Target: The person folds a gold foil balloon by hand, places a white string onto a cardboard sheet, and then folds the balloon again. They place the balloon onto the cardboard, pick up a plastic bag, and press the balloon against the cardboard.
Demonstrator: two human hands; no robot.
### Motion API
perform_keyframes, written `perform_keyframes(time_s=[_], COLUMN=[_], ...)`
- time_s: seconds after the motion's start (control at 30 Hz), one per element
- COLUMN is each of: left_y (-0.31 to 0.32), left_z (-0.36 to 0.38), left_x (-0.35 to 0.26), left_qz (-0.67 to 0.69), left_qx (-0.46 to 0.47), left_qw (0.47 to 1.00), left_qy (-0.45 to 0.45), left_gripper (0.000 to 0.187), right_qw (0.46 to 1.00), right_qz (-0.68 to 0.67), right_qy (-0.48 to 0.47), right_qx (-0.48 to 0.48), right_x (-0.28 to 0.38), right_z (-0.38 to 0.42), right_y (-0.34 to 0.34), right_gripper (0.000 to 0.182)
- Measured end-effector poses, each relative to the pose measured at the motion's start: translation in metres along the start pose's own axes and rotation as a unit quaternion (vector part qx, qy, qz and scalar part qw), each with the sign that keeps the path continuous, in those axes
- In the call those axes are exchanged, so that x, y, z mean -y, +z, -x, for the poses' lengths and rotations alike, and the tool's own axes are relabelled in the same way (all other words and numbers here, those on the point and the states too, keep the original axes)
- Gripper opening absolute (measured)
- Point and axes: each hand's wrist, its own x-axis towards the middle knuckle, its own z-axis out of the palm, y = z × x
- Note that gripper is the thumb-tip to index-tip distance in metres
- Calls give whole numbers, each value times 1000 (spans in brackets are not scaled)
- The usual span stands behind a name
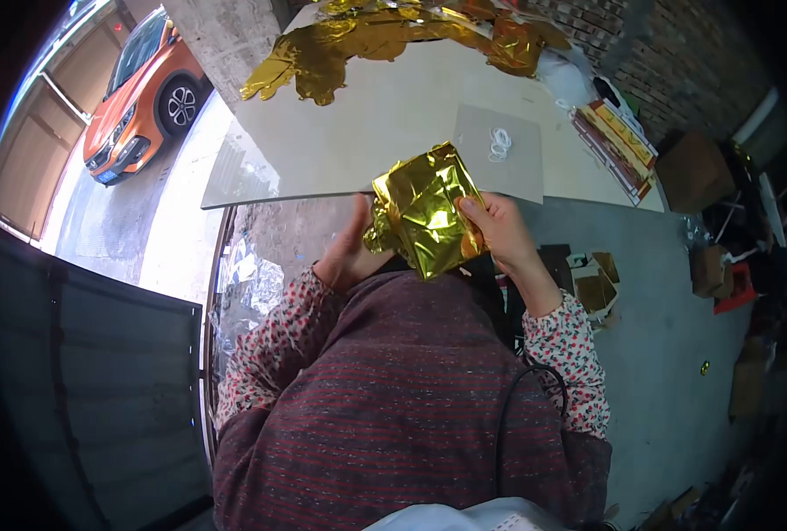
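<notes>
clock positions are read from the held piece as centre, with 12 o'clock toward the top of the view.

item held: the folded gold foil piece [433, 212], creased and shiny, located in front of the torso, at the near edge of the table [393, 119].

right hand [499, 232]: positioned at 3 o'clock. state: clamped on the foil piece, thumb pressed flat on its front face near the right edge.

left hand [351, 248]: positioned at 8 o'clock. the thumb points up, just beside the foil piece; the other fingers are hidden behind it. whether this hand is closed on the piece cannot be determined.

table layout: loose gold foil sheets [322, 66] extend along the far side from 11 to 1 o'clock. a grey board [522, 173] lies between 1 and 2 o'clock, with white loops [499, 144] resting on it. red and yellow printed items [619, 146] are stacked between 2 and 3 o'clock, near the right end.

surroundings: an orange car [150, 102] stands outside at 10 o'clock. a black cable [502, 425] runs over the patterned garment [393, 389] between 5 and 6 o'clock.
</notes>
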Motion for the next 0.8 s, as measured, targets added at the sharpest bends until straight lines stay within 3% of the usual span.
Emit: perform_keyframes(time_s=[0.07, 0.17, 0.27, 0.37, 0.47, 0.8], left_y=[13, 23, 9, 14, 15, 27], left_z=[2, 8, 11, 15, 16, 24], left_x=[8, 10, 13, 15, 16, 15], left_qz=[-191, -175, -245, -293, -297, -279], left_qx=[-79, -176, -161, -144, -140, -128], left_qw=[978, 968, 953, 940, 940, 949], left_qy=[36, 34, 74, 100, 92, 78], left_gripper=[48, 26, 23, 21, 22, 29], right_qw=[999, 999, 998, 971, 943, 970], right_qz=[26, 3, 53, 184, 272, 153], right_qy=[-21, -20, -35, -136, -172, -178], right_qx=[-31, -38, -15, -66, -85, -70], right_x=[-8, -3, 0, -3, 3, -17], right_z=[3, 11, 17, 15, 20, 27], right_y=[2, 15, 12, 6, 14, 20], right_gripper=[26, 29, 32, 33, 34, 28])
